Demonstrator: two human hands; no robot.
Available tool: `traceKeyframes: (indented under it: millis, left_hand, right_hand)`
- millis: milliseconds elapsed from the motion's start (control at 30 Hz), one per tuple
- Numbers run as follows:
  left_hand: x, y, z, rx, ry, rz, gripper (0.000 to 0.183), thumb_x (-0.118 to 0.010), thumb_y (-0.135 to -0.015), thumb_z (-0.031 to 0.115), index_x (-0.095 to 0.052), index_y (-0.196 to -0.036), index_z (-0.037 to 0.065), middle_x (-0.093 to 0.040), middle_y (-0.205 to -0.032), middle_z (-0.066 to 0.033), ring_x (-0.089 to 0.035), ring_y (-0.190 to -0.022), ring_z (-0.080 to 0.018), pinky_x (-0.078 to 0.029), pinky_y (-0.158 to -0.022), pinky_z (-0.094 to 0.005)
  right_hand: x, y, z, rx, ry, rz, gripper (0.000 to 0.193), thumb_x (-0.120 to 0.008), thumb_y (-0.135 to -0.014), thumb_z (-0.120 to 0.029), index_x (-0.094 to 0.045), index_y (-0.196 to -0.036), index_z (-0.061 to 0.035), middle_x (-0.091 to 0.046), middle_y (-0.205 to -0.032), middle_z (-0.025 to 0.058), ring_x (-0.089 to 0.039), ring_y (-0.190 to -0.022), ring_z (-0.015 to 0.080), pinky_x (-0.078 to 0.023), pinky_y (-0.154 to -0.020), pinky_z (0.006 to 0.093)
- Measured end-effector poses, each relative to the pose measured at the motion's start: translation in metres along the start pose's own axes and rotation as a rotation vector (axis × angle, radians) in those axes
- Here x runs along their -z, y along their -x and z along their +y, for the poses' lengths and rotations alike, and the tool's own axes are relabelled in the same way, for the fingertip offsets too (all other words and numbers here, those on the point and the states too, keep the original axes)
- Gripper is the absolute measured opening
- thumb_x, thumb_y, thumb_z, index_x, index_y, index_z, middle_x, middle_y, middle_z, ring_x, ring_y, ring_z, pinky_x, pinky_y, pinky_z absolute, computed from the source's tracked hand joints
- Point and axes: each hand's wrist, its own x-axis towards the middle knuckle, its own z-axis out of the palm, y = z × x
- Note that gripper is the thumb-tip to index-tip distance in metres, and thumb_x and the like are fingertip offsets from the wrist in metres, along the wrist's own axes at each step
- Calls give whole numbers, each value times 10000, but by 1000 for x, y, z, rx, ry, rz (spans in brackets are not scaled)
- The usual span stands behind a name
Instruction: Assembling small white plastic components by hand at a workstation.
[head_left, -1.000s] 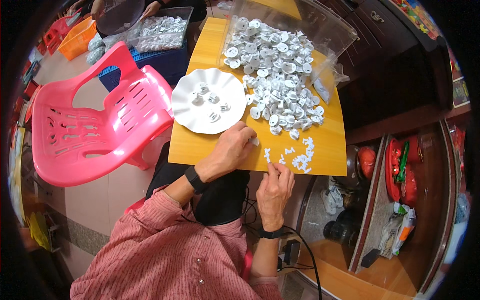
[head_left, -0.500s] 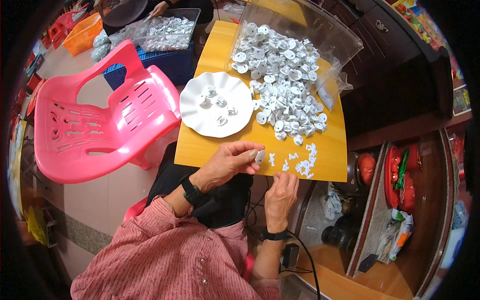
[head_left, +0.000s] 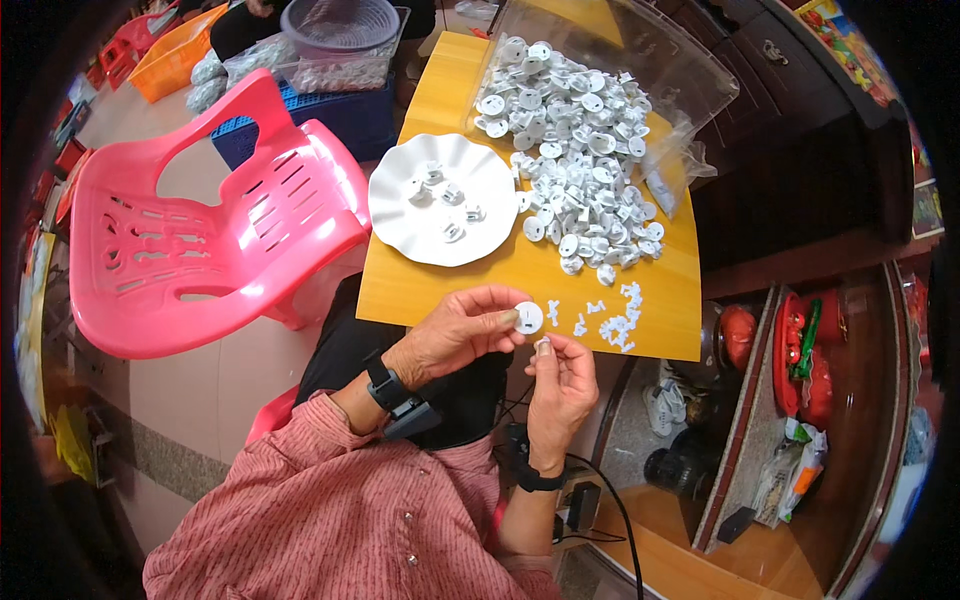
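Where hands meet at near edge of yellow table, head view: left hand pinches round white disc; right hand fingertips grasp tiny white piece just below disc. White plate, heap of white discs beyond.

The plate sits on the counter. Right of the plate there's a heap of round caps, a chair on its left, and small clips nearer the counter's front edge.

A clear plastic bag lies open at the yellow table's far right corner.
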Motion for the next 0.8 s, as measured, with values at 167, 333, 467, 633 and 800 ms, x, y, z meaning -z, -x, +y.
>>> traceKeyframes:
  millis: [167, 333, 467, 633, 800]
  left_hand:
    - [-2, 5, -3, -2, -54, 18, 308, -653, -983, 100, -604, -1271, 2, -690, -1089, -85, -681, -882, -135, -581, -831, -274]
    - [-3, 7, -3, -2, -65, 21, 315, -658, -976, 74, -602, -1276, -3, -693, -1107, -100, -689, -897, -146, -588, -836, -283]
    - [-3, 7, -4, -3, -93, 24, 310, -660, -974, 72, -605, -1269, -4, -700, -1097, -103, -693, -906, -150, -588, -843, -287]
    - [-4, 8, -5, -11, -107, 12, 311, -659, -973, 68, -604, -1270, -5, -700, -1108, -106, -694, -925, -154, -590, -846, -289]
    - [-6, 8, -8, -45, -118, -4, 324, -662, -967, 51, -598, -1279, -9, -691, -1148, -114, -691, -974, -164, -593, -854, -292]
  right_hand:
    - [-3, 0, -5, -78, -207, 0, 114, -654, -958, -43, -635, -1040, 33, -678, -901, 43, -618, -738, 73, -508, -644, 207]
    - [-1, 0, -1, -174, -328, 32, 151, -675, -933, -37, -636, -1061, 32, -714, -907, 102, -614, -691, 93, -491, -619, 218]
    - [1, 0, 0, -196, -376, 25, 149, -676, -934, -39, -637, -1060, 30, -715, -910, 104, -613, -692, 93, -487, -620, 217]
    - [2, 0, 3, -145, -381, 21, 149, -671, -953, -68, -638, -1058, 32, -712, -922, 77, -614, -742, 73, -494, -662, 200]
    - [-9, 1, -4, -77, -325, 68, 104, -667, -946, -29, -647, -1029, 31, -673, -910, 47, -586, -776, 70, -468, -721, 201]
